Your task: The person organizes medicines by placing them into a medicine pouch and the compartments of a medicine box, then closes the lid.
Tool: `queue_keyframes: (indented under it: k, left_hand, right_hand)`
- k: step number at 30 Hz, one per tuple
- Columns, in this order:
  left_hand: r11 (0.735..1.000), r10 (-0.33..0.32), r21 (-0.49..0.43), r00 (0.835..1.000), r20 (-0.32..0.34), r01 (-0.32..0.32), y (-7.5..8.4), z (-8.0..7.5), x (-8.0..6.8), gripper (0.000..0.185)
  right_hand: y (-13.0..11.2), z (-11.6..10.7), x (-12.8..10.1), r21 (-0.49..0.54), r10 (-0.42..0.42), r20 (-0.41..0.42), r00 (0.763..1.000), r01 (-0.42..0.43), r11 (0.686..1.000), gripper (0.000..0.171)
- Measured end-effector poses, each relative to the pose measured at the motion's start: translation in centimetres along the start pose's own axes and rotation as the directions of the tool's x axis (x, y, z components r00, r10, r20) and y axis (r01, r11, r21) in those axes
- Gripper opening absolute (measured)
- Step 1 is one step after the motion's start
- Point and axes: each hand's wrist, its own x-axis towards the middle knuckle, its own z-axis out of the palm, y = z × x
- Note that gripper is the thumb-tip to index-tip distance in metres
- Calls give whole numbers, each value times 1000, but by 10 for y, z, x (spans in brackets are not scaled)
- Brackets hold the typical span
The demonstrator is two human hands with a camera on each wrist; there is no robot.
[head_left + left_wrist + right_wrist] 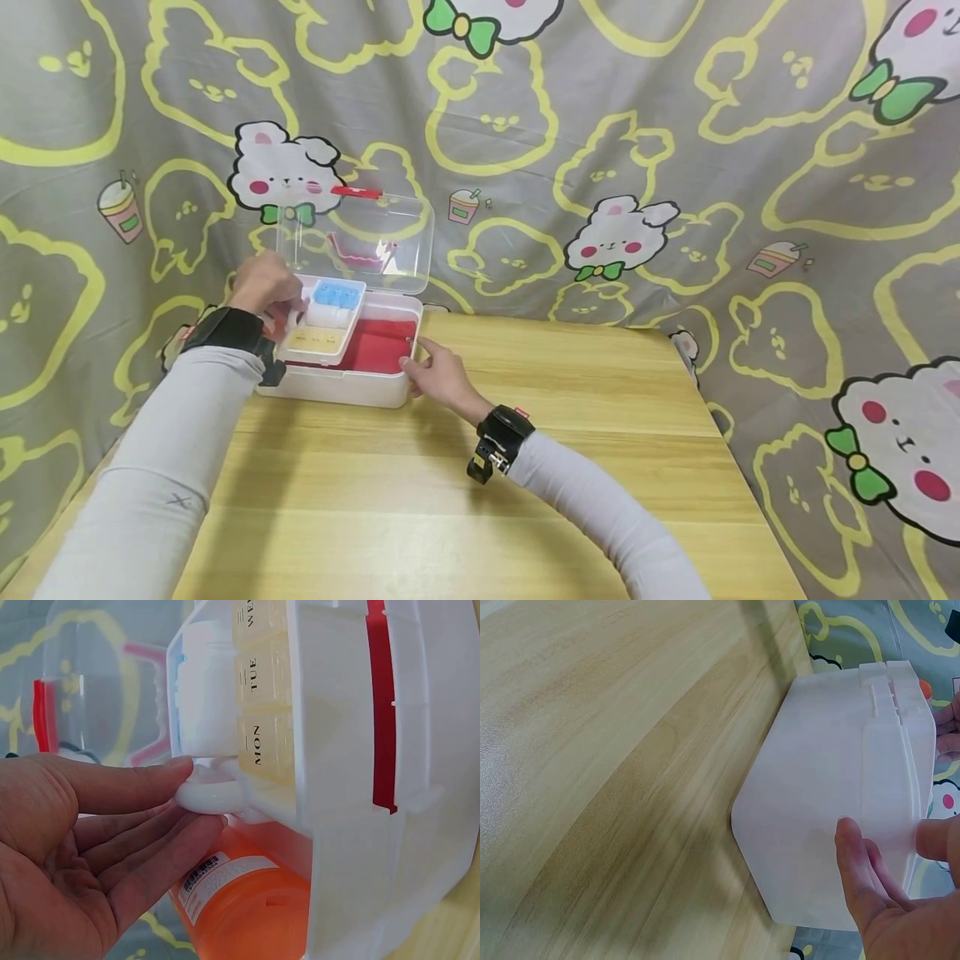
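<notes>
At the left end of a white inner tray (pixel 330 712), my left hand (pixel 112 840) pinches a white curved handle (pixel 210 796) between thumb and fingers. In the tray lie a yellow pill organizer (pixel 262 735) marked MON, TUE, WED, a white bottle (pixel 210 690) and a blue segmented case (pixel 336 293). The tray sits over the left part of a white storage box (pixel 337 387). An orange pill bottle (pixel 255 915) stands below the handle, inside the box. My right hand (pixel 442 379) grips the box's right wall, thumb over the rim and fingers outside.
The box's clear hinged lid (pixel 408 250) stands raised at the back, with a red latch (pixel 357 192). A red item (pixel 378 346) fills the box's right part. Beneath is a wooden table (pixel 570 400); a patterned curtain (pixel 517 167) hangs close behind.
</notes>
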Motion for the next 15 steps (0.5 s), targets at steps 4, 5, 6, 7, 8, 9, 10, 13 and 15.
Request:
queue_keyframes:
  k: [4, 5, 6, 7, 8, 9, 10, 13, 15]
  left_hand:
    - [1000, 9, 5, 1000, -14, -9, 0, -2, 0, 31]
    - [1000, 9, 6, 1000, -17, -9, 0, -2, 1, 31]
    - [1000, 9, 5, 1000, -17, -9, 0, -2, 1, 32]
    - [1000, 8, -2, 1000, -15, -8, 0, -2, 1, 32]
    - [1000, 7, -6, 1000, -12, -7, 1, -2, 1, 32]
    - [1000, 4, -12, 1000, -9, -4, 1, -2, 2, 32]
    - [1000, 3, -14, 1000, -8, -3, 1, -1, 2, 31]
    - [1000, 10, -7, 1000, 4, -10, 0, 0, 2, 31]
    - [1000, 14, -2, 1000, 11, -14, 0, 1, 2, 31]
  right_hand:
    - [0, -1, 0, -14, 3, -1, 1000, -3, 1000, 64]
    - [-1, -1, 0, -15, 4, 1, 1000, -4, 1000, 64]
    - [-1, -1, 0, -16, 3, 2, 1000, -3, 1000, 64]
    - [-1, -1, 0, -16, 4, 3, 1000, -3, 1000, 64]
    - [-1, -1, 0, -19, 2, 5, 1000, -2, 1000, 64]
    - [-1, -1, 0, -17, 1, 7, 1000, -1, 1000, 64]
    - [-1, -1, 0, -13, 3, 7, 1000, -3, 1000, 64]
    - [-1, 0, 0, -20, 0, 6, 1000, 0, 1000, 64]
    - [-1, -1, 0, -22, -1, 4, 1000, 1, 1000, 64]
